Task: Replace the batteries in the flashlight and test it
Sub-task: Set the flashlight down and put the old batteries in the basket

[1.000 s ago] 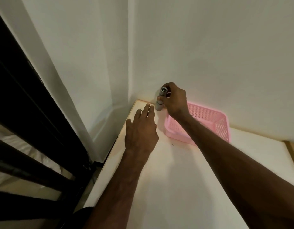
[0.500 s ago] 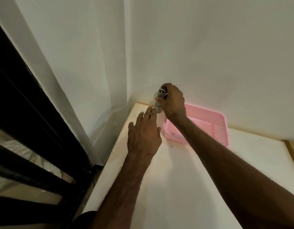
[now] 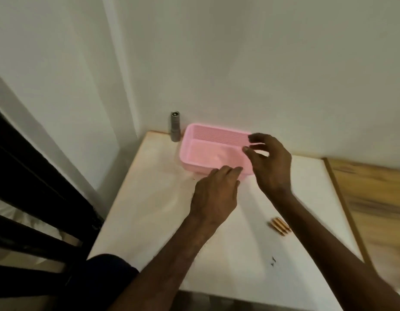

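Observation:
A grey flashlight stands upright at the table's far left corner, against the wall, with nobody touching it. Just right of it sits a pink plastic basket. My right hand hovers over the basket's right end, fingers loosely curled and holding nothing. My left hand lies palm down on the white table, its fingertips at the basket's near wall. A small bundle of gold-coloured batteries lies on the table near my right forearm.
White walls meet in a corner behind the flashlight. A dark metal frame runs along the table's left side. A wooden surface adjoins the table on the right. Small dark specks mark the near tabletop.
My right hand let go of the flashlight, leaving it standing in the corner, and drew back to the right over the basket. My left hand slid right toward the basket. The view shifted right.

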